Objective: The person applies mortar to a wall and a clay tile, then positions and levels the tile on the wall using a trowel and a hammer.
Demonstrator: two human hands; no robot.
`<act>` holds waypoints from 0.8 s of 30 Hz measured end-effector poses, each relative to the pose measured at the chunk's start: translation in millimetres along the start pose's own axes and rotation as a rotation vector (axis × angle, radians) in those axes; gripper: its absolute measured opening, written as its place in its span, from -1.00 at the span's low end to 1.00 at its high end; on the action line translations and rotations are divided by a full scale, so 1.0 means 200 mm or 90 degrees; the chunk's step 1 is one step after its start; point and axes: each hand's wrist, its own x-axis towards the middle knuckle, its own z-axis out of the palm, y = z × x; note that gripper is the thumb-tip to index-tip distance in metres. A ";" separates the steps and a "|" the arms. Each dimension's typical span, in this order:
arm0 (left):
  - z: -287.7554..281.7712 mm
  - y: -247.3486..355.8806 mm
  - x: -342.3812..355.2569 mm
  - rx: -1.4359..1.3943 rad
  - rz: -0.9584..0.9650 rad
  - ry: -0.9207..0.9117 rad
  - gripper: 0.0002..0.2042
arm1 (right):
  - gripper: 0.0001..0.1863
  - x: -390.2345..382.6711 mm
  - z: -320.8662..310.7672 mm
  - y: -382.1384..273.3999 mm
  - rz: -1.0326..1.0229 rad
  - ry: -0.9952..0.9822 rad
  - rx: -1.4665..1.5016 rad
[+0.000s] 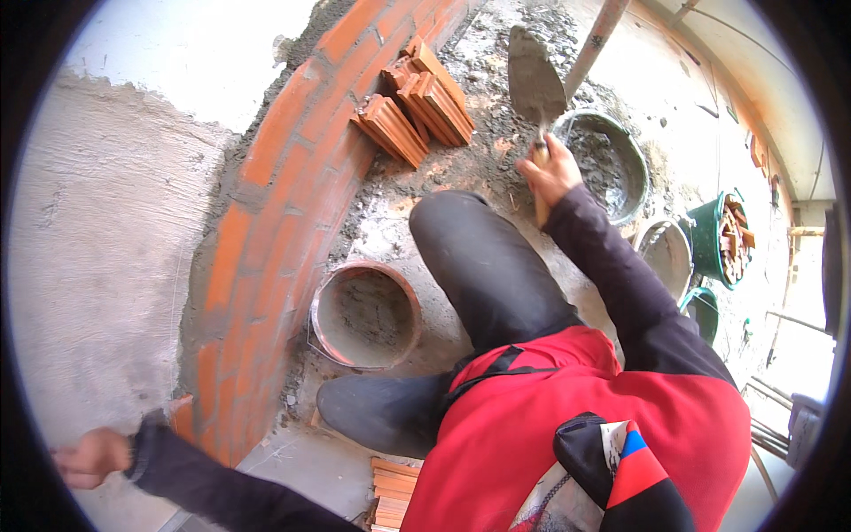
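My right hand (558,174) is closed round the wooden handle of a mortar-covered trowel (534,78), whose blade points away from me. Just right of that hand stands a round tub of wet mortar (640,182). Far out at the lower left is my left hand (92,456), beyond the near end of a low brick wall (261,239). Its fingers look curled, and whatever they may hold is lost in the dark rim. Grey mortar lines the wall's outer edge. Beside my knees, a bucket (365,316) holds some mortar.
Hollow bricks (417,105) are stacked against the wall ahead, and more bricks (393,492) lie near my lower foot. On the right stand a pale bucket (665,257) and a green bucket of brick pieces (720,238). A pole (596,46) rises beyond the trowel.
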 end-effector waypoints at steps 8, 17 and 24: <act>-0.46 1.56 -0.37 -0.629 -0.558 -0.627 -0.79 | -0.24 0.89 0.54 0.03 -0.135 0.115 -0.190; -0.59 1.83 -0.71 -0.758 -0.864 -0.762 -0.78 | -0.25 0.92 0.57 0.07 -0.165 0.053 -0.173; -0.31 2.15 -0.70 -1.000 -1.145 -0.732 -0.72 | -0.53 0.65 0.04 -0.07 -0.201 -0.103 0.396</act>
